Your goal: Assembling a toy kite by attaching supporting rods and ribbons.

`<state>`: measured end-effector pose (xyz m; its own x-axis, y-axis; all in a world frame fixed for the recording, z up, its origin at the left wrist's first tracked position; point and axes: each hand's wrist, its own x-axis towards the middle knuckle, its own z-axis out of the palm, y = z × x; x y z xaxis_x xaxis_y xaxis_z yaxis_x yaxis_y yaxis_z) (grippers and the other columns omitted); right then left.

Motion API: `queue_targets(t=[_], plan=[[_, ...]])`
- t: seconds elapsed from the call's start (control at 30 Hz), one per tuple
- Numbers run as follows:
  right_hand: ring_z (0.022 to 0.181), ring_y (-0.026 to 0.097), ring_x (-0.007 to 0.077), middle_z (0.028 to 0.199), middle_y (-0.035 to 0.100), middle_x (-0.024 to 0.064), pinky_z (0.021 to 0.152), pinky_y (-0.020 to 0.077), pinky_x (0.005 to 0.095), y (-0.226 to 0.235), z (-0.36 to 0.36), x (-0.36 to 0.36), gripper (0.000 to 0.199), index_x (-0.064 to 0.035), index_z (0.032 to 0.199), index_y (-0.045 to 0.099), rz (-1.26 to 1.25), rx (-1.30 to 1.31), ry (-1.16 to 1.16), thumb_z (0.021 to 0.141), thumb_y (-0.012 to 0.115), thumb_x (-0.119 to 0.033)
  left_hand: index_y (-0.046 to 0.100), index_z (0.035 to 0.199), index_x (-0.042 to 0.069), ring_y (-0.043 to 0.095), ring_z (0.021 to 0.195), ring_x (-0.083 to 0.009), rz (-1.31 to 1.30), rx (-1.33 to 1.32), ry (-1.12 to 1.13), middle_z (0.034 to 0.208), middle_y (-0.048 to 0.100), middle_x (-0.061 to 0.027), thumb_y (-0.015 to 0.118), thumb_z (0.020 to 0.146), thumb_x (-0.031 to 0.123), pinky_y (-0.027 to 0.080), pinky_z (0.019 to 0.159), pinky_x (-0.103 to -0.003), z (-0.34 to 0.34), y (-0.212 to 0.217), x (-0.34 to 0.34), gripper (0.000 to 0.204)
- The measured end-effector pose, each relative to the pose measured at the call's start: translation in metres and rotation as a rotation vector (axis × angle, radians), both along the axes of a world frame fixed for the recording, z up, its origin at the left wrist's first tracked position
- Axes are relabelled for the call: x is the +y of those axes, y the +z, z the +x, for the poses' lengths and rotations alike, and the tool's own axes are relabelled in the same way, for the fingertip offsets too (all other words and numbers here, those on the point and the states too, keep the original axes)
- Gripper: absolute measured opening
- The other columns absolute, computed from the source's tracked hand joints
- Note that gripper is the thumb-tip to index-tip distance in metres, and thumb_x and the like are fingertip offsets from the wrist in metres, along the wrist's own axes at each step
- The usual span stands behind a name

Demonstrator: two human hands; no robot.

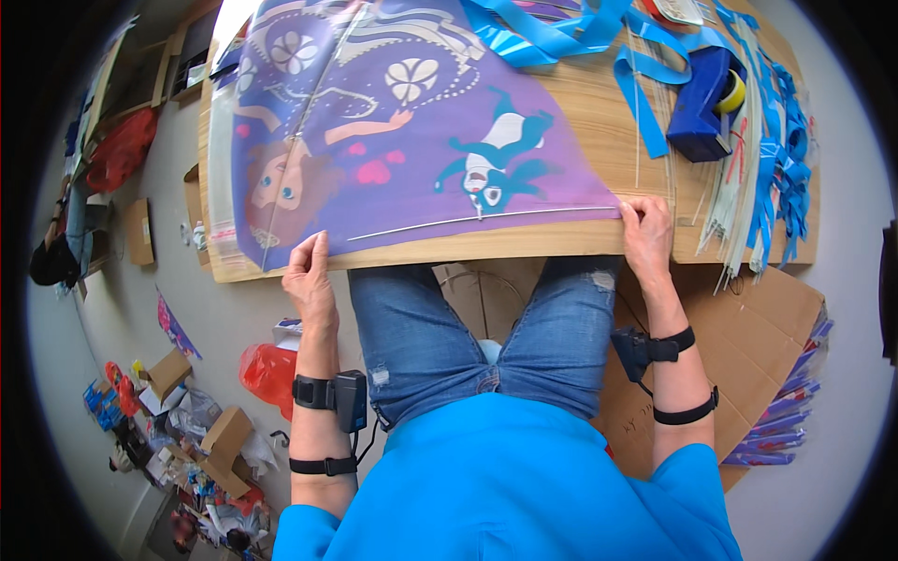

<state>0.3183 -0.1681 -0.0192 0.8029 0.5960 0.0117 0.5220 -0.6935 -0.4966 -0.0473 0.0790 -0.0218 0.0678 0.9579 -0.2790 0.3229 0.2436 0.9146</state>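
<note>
A purple printed kite lies on the wooden table, showing a cartoon figure, hearts and a teal-and-white animal. A thin white rod lies along its near edge. My right hand pinches the kite's right corner, at the rod's right end. At the near edge further left, my left hand is closed, thumb and finger together on the kite's border. The rod's left end stops short of that hand. Another rod runs up the kite's middle.
Blue ribbons, a blue tape dispenser with yellow tape, and a bundle of pale rods lie on the table to the right. Flattened cardboard is below right. Boxes and red bags are on the floor at left.
</note>
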Motion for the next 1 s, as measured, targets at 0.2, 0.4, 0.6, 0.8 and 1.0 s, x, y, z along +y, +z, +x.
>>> queue_targets(t=[0.2, 0.4, 0.6, 0.8, 1.0], plan=[[0.086, 0.059, 0.0316, 0.090, 0.059, 0.0154, 0.078, 0.0464, 0.0393, -0.003, 0.003, -0.002, 0.015, 0.0005, 0.081, 0.063, -0.041, -0.014, 0.022, 0.082, 0.068, -0.014, 0.072, 0.095, 0.004, 0.050, 0.086, -0.0094, 0.158, 0.105, -0.038, 0.099, 0.053, -0.0014, 0.070, 0.088, 0.016, 0.042, 0.077, -0.024, 0.001, 0.002, -0.006, 0.014], [0.086, 0.059, 0.0291, 0.090, 0.060, 0.0147, 0.079, 0.0462, 0.0380, -0.001, 0.007, -0.002, 0.016, 0.0020, 0.082, 0.063, -0.060, 0.026, 0.037, 0.085, 0.066, -0.014, 0.073, 0.093, 0.005, 0.047, 0.080, -0.0072, 0.188, 0.162, -0.001, 0.100, 0.043, 0.0000, 0.073, 0.085, 0.015, 0.042, 0.069, -0.021, 0.006, 0.004, -0.008, 0.013], [0.087, 0.059, 0.0288, 0.090, 0.059, 0.0149, 0.081, 0.0457, 0.0372, 0.001, 0.006, 0.000, 0.016, 0.0023, 0.083, 0.064, -0.055, 0.070, 0.016, 0.086, 0.065, -0.013, 0.073, 0.093, 0.005, 0.047, 0.089, -0.0095, 0.152, 0.166, 0.015, 0.101, 0.044, -0.0005, 0.071, 0.087, 0.016, 0.043, 0.076, -0.023, 0.008, 0.003, -0.012, 0.013], [0.086, 0.058, 0.0292, 0.090, 0.059, 0.0151, 0.080, 0.0458, 0.0375, -0.003, 0.010, -0.001, 0.016, 0.0024, 0.083, 0.064, -0.079, 0.063, 0.031, 0.085, 0.065, -0.014, 0.073, 0.093, 0.005, 0.047, 0.090, -0.0092, 0.154, 0.201, -0.002, 0.103, 0.044, -0.0008, 0.072, 0.086, 0.017, 0.043, 0.077, -0.023, 0.006, 0.001, -0.011, 0.014], [0.089, 0.059, 0.0312, 0.090, 0.062, 0.0153, 0.081, 0.0460, 0.0397, -0.004, 0.016, -0.013, 0.014, -0.0013, 0.082, 0.066, -0.097, -0.072, 0.062, 0.083, 0.066, -0.016, 0.073, 0.092, 0.005, 0.049, 0.082, -0.0111, 0.267, 0.239, -0.047, 0.096, 0.045, -0.0013, 0.073, 0.084, 0.017, 0.044, 0.074, -0.026, 0.011, -0.010, -0.011, 0.014]])
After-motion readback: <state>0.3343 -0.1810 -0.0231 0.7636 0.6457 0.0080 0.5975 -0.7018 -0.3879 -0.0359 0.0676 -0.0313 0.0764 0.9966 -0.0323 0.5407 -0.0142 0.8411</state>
